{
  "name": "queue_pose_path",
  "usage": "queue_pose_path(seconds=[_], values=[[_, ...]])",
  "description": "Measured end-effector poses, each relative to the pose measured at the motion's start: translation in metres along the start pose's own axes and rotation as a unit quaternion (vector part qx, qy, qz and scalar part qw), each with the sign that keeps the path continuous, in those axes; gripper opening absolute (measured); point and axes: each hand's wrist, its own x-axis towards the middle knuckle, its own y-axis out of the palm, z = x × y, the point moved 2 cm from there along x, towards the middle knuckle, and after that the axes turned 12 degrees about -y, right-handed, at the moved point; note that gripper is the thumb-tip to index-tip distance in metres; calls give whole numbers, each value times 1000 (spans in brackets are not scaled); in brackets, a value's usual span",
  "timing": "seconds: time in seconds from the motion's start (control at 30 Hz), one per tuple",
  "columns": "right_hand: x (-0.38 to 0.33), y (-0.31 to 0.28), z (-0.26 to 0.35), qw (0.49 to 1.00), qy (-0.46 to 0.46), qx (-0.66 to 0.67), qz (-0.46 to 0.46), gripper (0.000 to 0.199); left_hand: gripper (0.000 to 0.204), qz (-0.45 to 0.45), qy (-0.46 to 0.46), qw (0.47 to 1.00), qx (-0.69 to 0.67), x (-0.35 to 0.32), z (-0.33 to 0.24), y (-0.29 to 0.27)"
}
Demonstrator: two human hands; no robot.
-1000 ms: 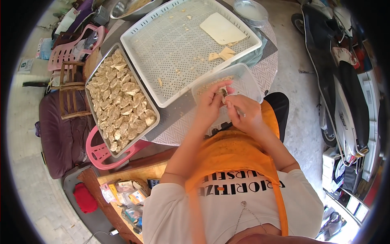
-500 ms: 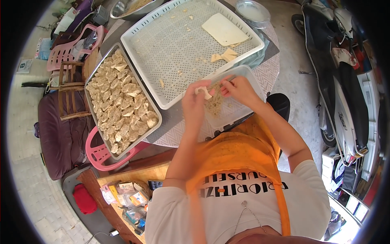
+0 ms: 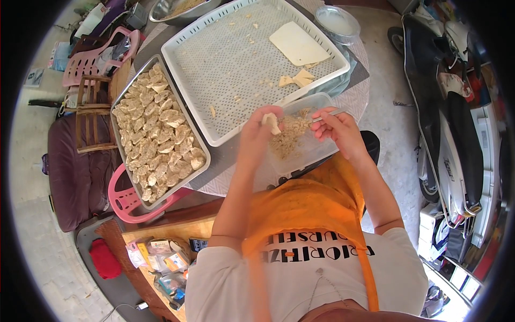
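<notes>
My left hand (image 3: 256,134) pinches a folded dumpling (image 3: 271,122) just above the near edge of the white perforated tray (image 3: 225,70). My right hand (image 3: 339,131) grips a thin metal utensil (image 3: 328,114) over a clear plastic tub (image 3: 308,145) of minced filling (image 3: 287,137). To the left, a metal tray (image 3: 122,155) is packed with several finished dumplings (image 3: 158,139). A stack of square wrappers (image 3: 298,44) and a few loose wrappers (image 3: 296,79) lie on the white tray.
A metal bowl (image 3: 182,8) and a round clear lid (image 3: 337,21) sit at the table's far side. Pink plastic chairs (image 3: 126,196), a wooden chair (image 3: 94,115) and a dark sofa (image 3: 70,177) stand left. A parked scooter (image 3: 450,107) is on the right. Packets lie on a wooden shelf (image 3: 161,257).
My hands have come apart. The left hand has carried the folded dumpling leftward toward the white tray, and the right hand has stayed over the filling tub with the utensil.
</notes>
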Motion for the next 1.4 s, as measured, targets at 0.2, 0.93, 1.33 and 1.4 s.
queue_pose_path(seconds=[0.2,0.93,1.33,1.4], values=[[-14,0,5,994,-83,50,-40,24,35,53,-51,995,63,6,18,22],[-29,19,37,888,-317,-305,-134,10,25,13,-125,989,-82,7,30,36],[-28,-2,6,963,-180,-70,-187,21,19,82,-101,991,-8,13,35,34],[-28,-2,3,963,-178,-67,-189,21,23,68,-103,992,-12,13,34,35]])
